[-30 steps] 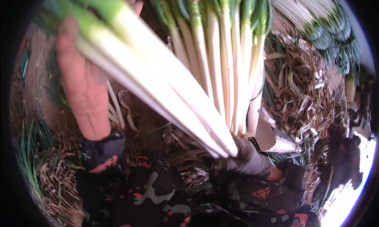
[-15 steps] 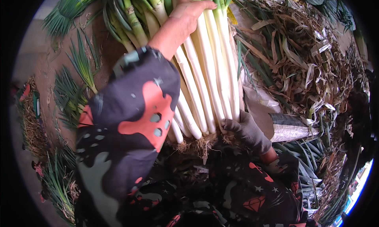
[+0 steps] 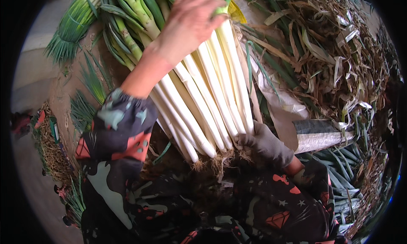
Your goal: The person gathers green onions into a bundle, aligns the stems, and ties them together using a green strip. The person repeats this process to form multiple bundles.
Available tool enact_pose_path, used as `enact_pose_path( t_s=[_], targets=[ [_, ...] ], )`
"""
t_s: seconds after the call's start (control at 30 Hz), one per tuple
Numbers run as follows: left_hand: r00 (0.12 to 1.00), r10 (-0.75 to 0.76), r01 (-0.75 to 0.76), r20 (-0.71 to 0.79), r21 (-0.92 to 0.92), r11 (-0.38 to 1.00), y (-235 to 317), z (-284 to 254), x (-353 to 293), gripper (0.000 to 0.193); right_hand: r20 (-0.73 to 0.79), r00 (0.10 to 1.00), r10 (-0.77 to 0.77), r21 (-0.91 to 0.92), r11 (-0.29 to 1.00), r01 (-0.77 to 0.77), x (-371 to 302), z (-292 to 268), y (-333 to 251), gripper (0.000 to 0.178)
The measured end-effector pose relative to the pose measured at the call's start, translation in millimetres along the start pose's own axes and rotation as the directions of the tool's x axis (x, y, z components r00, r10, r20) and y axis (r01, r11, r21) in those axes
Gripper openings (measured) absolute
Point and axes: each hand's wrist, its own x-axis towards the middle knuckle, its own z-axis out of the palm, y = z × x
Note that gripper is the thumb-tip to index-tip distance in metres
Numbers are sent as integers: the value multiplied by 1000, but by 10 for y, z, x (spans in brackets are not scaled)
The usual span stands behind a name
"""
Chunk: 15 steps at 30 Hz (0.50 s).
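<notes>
Left sleeve point(image 3: 121, 125) slides back off the long green onions point(image 3: 240, 87), so I see more of their fan. Gloved right hand point(image 3: 271, 148) clamps the fan's right root end; left hand point(image 3: 186, 25) blurs across the tops, grip unclear. Dry leaf heap point(image 3: 335, 61) right.

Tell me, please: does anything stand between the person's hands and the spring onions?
Nothing visible does. The gloved right hand grips the onions near their roots; the bare left hand is over their upper part. Dry leaves lie off to the right, out of the way.
</notes>
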Motion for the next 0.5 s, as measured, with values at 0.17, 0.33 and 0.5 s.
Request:
enact_pose_path(
  t_s=[0.17,0.33,0.5],
  targets=[
    [953,292,-300,78,134,944,-191,439,15,13,-162,985,57,-298,949,-104,-113,-50,-78,27],
    [954,299,-294,-39,95,951,-236,513,-13,15,-123,807,-578,-955,291,63,-220,-30,-161,28],
    [956,293,-288,1,184,940,-163,534,14,11,-40,753,-657,-926,307,219,-78,85,35,41]
  ],
)
